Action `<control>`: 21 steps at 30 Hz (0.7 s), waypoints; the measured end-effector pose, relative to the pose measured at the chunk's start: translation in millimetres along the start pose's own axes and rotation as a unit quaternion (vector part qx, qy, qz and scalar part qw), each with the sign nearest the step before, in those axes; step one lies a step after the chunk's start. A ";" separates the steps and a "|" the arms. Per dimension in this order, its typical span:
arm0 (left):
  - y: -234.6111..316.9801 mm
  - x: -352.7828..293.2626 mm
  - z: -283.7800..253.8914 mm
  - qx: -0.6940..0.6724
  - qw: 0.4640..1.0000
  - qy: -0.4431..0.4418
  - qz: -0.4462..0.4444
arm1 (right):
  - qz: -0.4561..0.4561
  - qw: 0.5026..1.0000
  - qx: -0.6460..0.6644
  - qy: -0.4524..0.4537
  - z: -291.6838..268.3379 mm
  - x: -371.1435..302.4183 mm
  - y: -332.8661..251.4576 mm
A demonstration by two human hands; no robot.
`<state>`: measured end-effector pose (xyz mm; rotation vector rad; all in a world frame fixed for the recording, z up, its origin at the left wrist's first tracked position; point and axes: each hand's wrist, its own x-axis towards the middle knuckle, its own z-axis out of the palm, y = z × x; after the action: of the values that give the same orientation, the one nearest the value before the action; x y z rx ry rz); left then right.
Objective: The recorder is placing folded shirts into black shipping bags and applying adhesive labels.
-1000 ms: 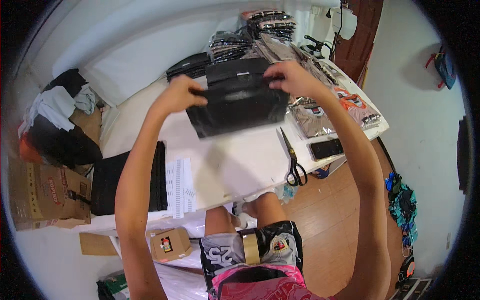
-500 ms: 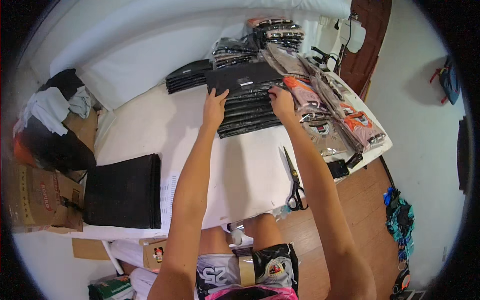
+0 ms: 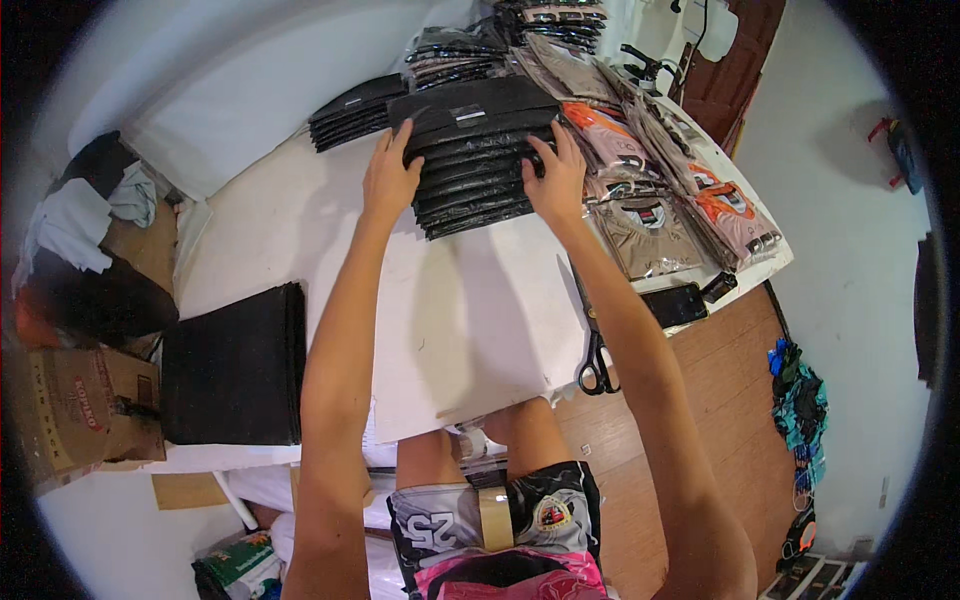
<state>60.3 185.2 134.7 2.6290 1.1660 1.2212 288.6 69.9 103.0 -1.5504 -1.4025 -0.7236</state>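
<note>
A stack of black folded garments in clear plastic (image 3: pixel 470 165) lies on the white table, its packets overlapping in steps toward me. At its left edge, my left hand (image 3: pixel 392 178) touches the packets with thumb and fingers apart. My right hand (image 3: pixel 556 178) is at the right edge, its fingers spread, the tips on the side of the top packets. Neither hand is closed round a packet. The top packet carries a small white label (image 3: pixel 468 116). A lower stack of black packets (image 3: pixel 356 110) sits just left of it.
Bagged beige and orange shirts (image 3: pixel 648 232) cover the table's right side. Black-handled scissors (image 3: pixel 597 368) and a phone (image 3: pixel 675 305) lie by the right edge. A black folded pile (image 3: pixel 235 368) sits at the near left, beside a cardboard box (image 3: pixel 90 405).
My right fingers have gone from bunched on the packet's edge to spread along the stack's side. My left hand has shifted to the left edge. The whole view has shifted slightly.
</note>
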 end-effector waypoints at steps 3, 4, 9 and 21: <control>12.5 -62.0 -1.6 -0.087 0.990 0.096 -0.062 | 0.027 0.995 0.092 -0.015 -6.1 -43.8 -28.3; 19.1 -92.2 -5.4 -0.140 0.981 0.093 -0.096 | 0.033 0.991 0.126 -0.033 -7.6 -64.8 -41.5; 60.8 -240.1 -50.8 -0.115 0.984 0.050 -0.126 | 0.116 0.953 0.192 -0.201 -34.3 -170.5 -86.3; -78.1 -339.0 -191.9 0.165 0.946 0.143 -0.241 | 0.052 0.938 0.280 -0.199 -78.0 -187.2 -116.0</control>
<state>-256.6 -26.8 23.3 2.1730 2.0728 1.4232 151.9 -88.7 -0.7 -1.3306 -1.6219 0.0772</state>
